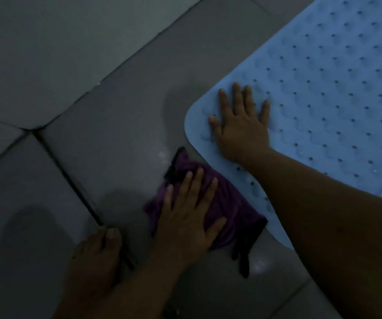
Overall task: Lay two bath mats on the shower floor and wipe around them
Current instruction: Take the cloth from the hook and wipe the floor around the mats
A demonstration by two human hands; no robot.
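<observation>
Here the left hand (185, 217), fingers spread flat, presses the purple cloth (226, 203) against the blue bath mat (323, 88) corner pinned by the open right hand (240, 132); wet floor tiles (116, 111) could let the mat slide.

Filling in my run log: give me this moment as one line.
left hand: flat on purple cloth, on floor tiles | right hand: flat on blue mat corner | second mat: not seen

left hand (185, 217) flat on purple cloth (229, 217); right hand (240, 132) flat on blue mat (335, 88)
</observation>
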